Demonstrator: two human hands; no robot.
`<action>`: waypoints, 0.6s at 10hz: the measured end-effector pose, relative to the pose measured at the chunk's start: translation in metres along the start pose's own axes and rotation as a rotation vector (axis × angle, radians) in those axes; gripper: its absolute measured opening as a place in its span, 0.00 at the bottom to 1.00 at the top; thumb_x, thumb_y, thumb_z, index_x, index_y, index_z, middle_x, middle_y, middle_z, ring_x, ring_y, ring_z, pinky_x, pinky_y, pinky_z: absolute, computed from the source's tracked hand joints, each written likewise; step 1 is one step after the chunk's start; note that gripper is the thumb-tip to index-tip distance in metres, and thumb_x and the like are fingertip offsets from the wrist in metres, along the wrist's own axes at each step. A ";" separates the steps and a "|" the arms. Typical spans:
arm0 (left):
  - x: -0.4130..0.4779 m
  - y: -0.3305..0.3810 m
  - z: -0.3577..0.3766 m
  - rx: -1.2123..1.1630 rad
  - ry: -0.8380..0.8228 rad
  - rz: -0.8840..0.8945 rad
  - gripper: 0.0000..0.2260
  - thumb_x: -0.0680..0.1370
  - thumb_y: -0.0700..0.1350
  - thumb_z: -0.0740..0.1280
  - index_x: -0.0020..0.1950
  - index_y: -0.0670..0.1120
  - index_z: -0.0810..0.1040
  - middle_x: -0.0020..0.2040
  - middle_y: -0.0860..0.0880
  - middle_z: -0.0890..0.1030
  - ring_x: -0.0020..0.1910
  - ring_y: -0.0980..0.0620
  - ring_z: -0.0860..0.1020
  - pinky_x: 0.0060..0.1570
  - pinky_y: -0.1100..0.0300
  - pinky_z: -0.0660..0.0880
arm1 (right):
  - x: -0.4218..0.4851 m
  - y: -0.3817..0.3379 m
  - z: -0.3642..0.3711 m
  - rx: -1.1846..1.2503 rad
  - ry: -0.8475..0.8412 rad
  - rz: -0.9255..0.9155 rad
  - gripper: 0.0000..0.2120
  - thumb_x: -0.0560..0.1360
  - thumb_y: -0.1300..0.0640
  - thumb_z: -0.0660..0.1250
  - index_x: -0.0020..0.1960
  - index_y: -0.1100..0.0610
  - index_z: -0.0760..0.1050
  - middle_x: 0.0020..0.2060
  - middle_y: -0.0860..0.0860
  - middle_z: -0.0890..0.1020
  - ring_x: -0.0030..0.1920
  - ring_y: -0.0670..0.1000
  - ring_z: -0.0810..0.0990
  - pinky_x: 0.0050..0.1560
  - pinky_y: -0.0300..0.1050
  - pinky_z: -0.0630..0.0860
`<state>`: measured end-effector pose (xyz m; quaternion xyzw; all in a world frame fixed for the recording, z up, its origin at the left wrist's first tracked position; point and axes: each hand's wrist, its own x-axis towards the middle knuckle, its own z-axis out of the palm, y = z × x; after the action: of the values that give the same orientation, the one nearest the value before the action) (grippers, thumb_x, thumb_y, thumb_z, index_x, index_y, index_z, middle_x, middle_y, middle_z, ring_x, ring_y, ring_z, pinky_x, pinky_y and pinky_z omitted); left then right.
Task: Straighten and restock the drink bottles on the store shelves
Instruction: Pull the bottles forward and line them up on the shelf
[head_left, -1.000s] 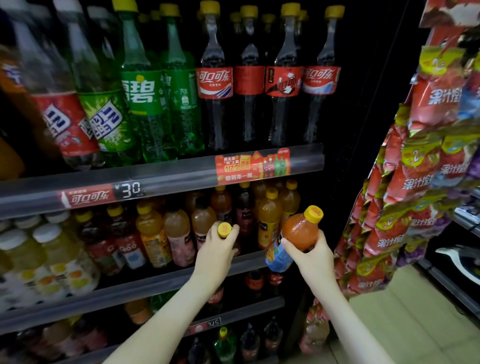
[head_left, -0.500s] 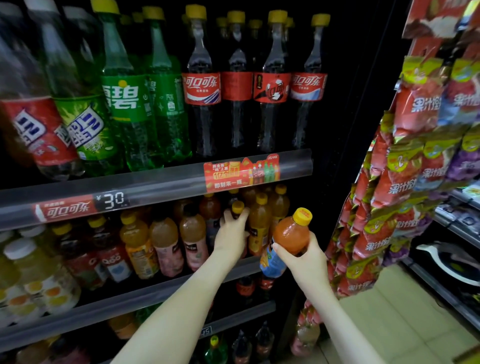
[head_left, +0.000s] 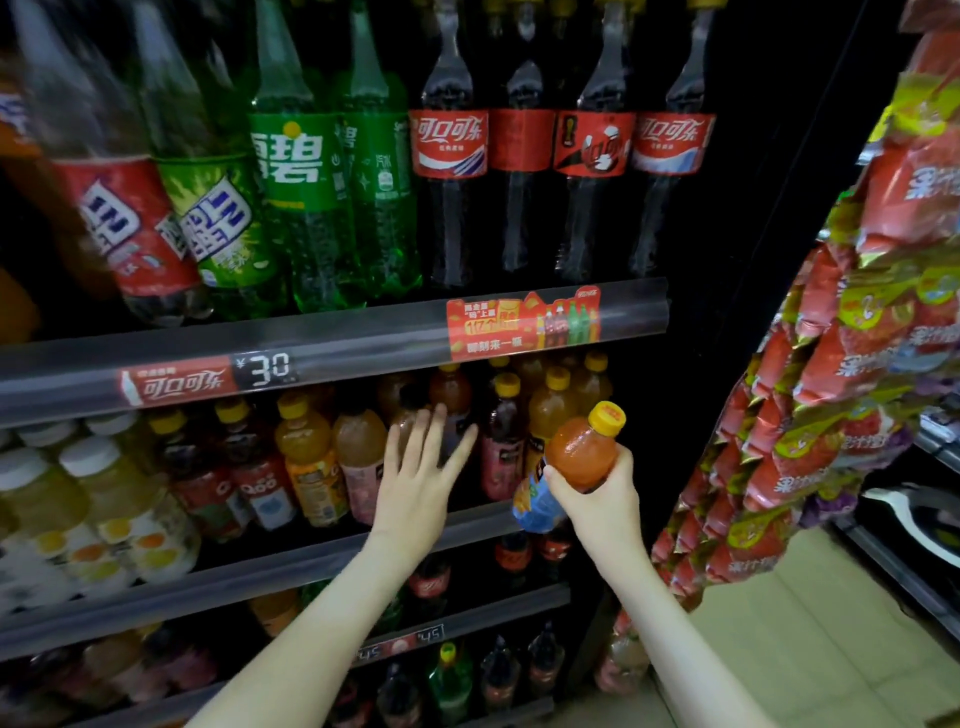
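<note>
Drink bottles (head_left: 306, 457) fill a dark store shelving unit, seen from above a person's two bare arms. On the upper shelf, from the left, are a large red-labelled bottle (head_left: 130, 228) and a large green-labelled bottle (head_left: 218, 223), both blurred and appearing to lean. Next come two tall green plastic soda bottles (head_left: 296, 208), then four tall dark cola bottles (head_left: 449, 182) with red labels, standing upright. Three of those labels show the brand name, likely so shoppers can read it.

A clear plastic price rail (head_left: 363, 338) beneath them shows "30". On the middle shelf stand small juice and tea bottles, mostly yellow-capped and too crowded to count.

The left hand (head_left: 415, 483) reaches toward them with fingers straight and spread, holding nothing. Whether it touches a bottle cannot be told. It seems poised to nudge bottles into line or clear a gap.

Just to its right, the right hand (head_left: 597, 499) grips one small orange-red plastic bottle with a yellow cap (head_left: 584, 452). The bottle is tilted and held in front of the shelf's right end, probably waiting for a slot. At far right hang many red and yellow snack packets (head_left: 857, 364).
</note>
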<state>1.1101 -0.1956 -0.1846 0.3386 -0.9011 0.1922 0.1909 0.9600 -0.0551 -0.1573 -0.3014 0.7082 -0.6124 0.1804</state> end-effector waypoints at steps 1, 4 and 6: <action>-0.005 -0.027 -0.001 0.126 -0.032 -0.011 0.38 0.57 0.42 0.77 0.68 0.47 0.74 0.70 0.37 0.68 0.68 0.36 0.63 0.66 0.35 0.55 | 0.004 0.000 0.030 0.056 0.001 -0.019 0.34 0.70 0.58 0.75 0.70 0.58 0.61 0.56 0.50 0.73 0.56 0.52 0.75 0.54 0.42 0.69; -0.010 -0.033 0.008 0.127 -0.107 0.053 0.28 0.62 0.43 0.72 0.63 0.49 0.78 0.69 0.38 0.67 0.63 0.34 0.73 0.63 0.37 0.67 | 0.003 0.009 0.099 0.048 -0.117 -0.030 0.35 0.70 0.62 0.74 0.69 0.57 0.57 0.60 0.51 0.68 0.59 0.50 0.70 0.57 0.39 0.66; -0.024 -0.036 0.017 0.137 -0.107 0.028 0.25 0.63 0.43 0.76 0.60 0.48 0.79 0.73 0.40 0.60 0.63 0.33 0.73 0.64 0.38 0.67 | 0.009 0.022 0.121 -0.060 -0.099 -0.033 0.35 0.69 0.60 0.76 0.70 0.59 0.62 0.66 0.55 0.68 0.66 0.54 0.68 0.61 0.39 0.63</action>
<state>1.1475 -0.2156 -0.2030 0.3479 -0.8994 0.2378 0.1159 1.0241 -0.1515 -0.2003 -0.3482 0.7113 -0.5782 0.1963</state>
